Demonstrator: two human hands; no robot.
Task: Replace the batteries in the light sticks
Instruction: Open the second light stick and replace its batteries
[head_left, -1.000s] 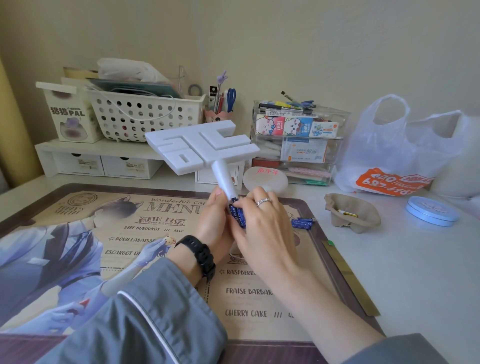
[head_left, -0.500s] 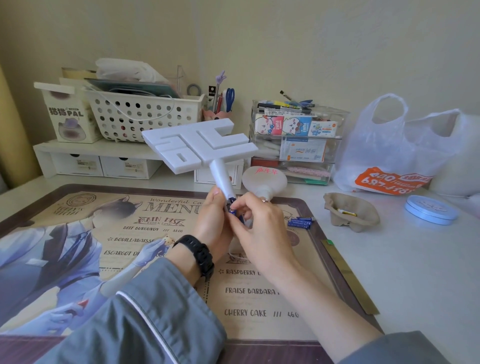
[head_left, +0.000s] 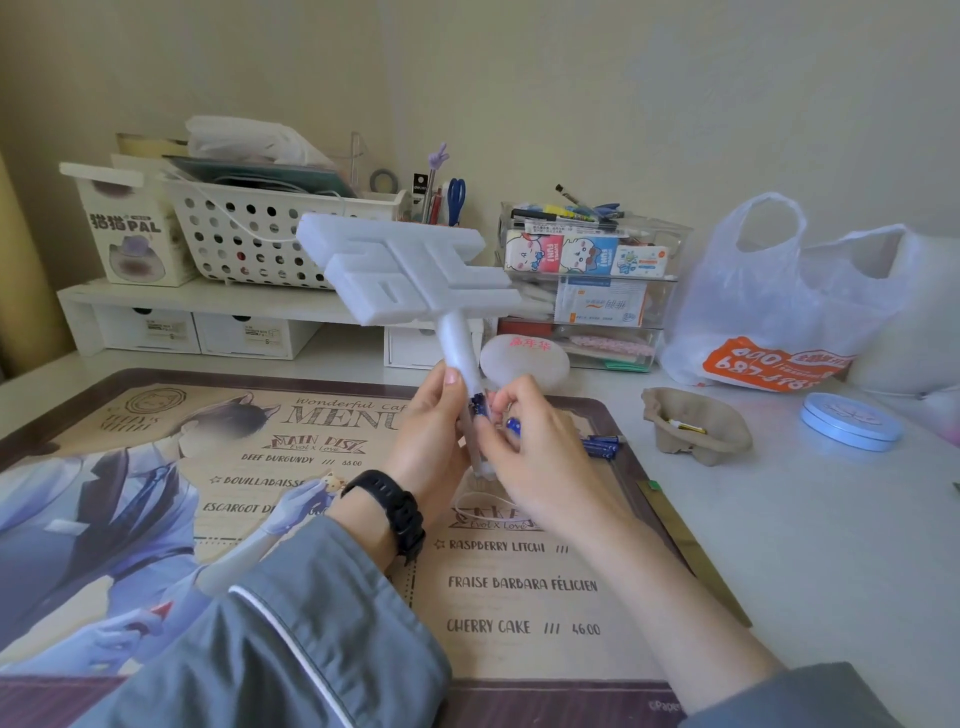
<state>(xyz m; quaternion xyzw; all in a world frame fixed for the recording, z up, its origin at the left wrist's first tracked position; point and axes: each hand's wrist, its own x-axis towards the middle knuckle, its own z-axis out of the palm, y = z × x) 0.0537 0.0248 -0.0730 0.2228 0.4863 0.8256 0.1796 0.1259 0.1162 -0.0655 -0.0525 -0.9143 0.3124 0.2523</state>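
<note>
a grey left sleeve (head_left: 343, 597) trimmed with thin white piping (head_left: 283, 631) and a plain grey right sleeve (head_left: 810, 699) are worn, and a black ribbed watch band (head_left: 390, 508) is strapped behind the left hand (head_left: 426, 434).

matt white plastic light stick (head_left: 410, 270), crinkly translucent plastic bag (head_left: 769, 306)

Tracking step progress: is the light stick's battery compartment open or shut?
Open: a blue battery sits exposed in the light stick handle, which the left hand grips.
</note>
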